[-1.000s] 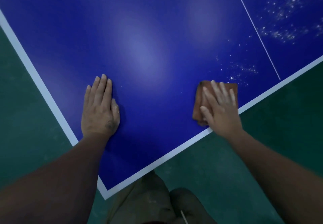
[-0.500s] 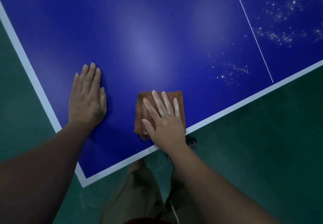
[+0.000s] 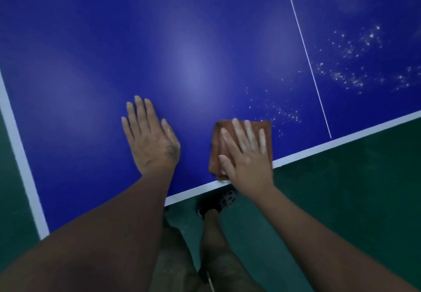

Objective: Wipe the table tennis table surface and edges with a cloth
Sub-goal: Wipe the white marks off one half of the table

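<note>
The blue table tennis table [image 3: 193, 41] fills the upper view, with a white border along its near edge [image 3: 319, 147] and left edge. A folded brown cloth [image 3: 216, 150] lies flat near the near edge. My right hand [image 3: 246, 155] presses on the cloth with straight, spread fingers. My left hand [image 3: 151, 140] rests flat on the bare blue surface, a short way left of the cloth. White dust specks [image 3: 284, 114] lie just right of the cloth, and more dust [image 3: 355, 64] lies beyond the thin white centre line [image 3: 305, 52].
Green floor [image 3: 364, 189] lies below the near edge and left of the table. My legs and a dark shoe [image 3: 218, 200] stand right under the near edge.
My right hand slid the cloth left along the near edge, then a little back to the right toward the specks. The view has shifted, so the table corner now sits behind my left arm.
</note>
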The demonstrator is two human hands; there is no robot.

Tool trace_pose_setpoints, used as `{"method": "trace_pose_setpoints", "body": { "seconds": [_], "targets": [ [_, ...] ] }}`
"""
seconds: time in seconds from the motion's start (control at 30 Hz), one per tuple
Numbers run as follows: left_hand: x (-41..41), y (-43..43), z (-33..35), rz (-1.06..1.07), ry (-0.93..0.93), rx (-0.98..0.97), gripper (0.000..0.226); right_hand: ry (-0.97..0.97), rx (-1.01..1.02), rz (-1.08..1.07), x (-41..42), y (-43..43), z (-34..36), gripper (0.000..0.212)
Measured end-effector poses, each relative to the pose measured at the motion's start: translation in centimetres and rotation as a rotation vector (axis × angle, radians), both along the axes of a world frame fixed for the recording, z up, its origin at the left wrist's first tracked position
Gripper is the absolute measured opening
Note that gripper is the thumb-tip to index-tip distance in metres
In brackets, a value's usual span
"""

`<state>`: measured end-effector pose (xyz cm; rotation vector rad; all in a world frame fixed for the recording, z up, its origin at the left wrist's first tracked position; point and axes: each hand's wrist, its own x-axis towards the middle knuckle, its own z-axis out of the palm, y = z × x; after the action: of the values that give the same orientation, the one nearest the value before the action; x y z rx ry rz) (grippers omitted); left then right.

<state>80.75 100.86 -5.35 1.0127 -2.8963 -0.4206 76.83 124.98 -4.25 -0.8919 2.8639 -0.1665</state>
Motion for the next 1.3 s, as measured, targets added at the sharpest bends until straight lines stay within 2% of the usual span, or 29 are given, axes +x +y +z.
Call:
{"method": "trace_pose_setpoints", "body": {
  "seconds": [0.17,0.33,0.47,0.6,0.73,0.9,1.0,1.07,1.17,1.3],
  "targets": [
    [-0.1,0.3,0.1,0.009,0.04,-0.025,0.059,0.009,-0.139,0.112,-3.4,-7.0,-0.7,0.06],
    [-0.3,0.4,0.3,0.034,0.044,-0.029,0.059,0.045,-0.154,0.172,-10.3,-4.2,-1.0,0.061],
    [-0.5,0.6,0.4,0.047,0.035,-0.027,0.058,0.072,-0.033,-0.076,-17.6,2.9,-0.6,0.064],
    [-0.6,0.6,0.5,0.048,0.03,-0.032,0.058,-0.03,0.049,-0.367,-22.0,6.9,0.3,0.069],
    [-0.6,0.6,0.5,0.042,0.029,-0.036,0.06,-0.036,0.045,-0.406,-19.5,2.5,1.1,0.069],
    [-0.5,0.5,0.3,0.044,0.036,-0.052,0.059,-0.005,-0.035,-0.056,-10.0,-4.3,0.8,0.065],
    [-0.5,0.5,0.2,0.045,0.041,-0.05,0.059,-0.024,-0.085,0.129,-6.1,-3.1,-0.1,0.061],
    [-0.5,0.5,0.1,0.045,0.051,-0.051,0.059,-0.01,-0.105,0.171,-6.5,-0.1,-0.5,0.061],
    [-0.5,0.6,0.1,0.048,0.06,-0.049,0.059,0.031,-0.047,0.091,-9.6,5.4,-0.6,0.063],
    [-0.5,0.5,0.1,0.049,0.058,-0.055,0.059,0.018,0.065,-0.229,-15.0,11.5,0.2,0.064]
  ]
}}
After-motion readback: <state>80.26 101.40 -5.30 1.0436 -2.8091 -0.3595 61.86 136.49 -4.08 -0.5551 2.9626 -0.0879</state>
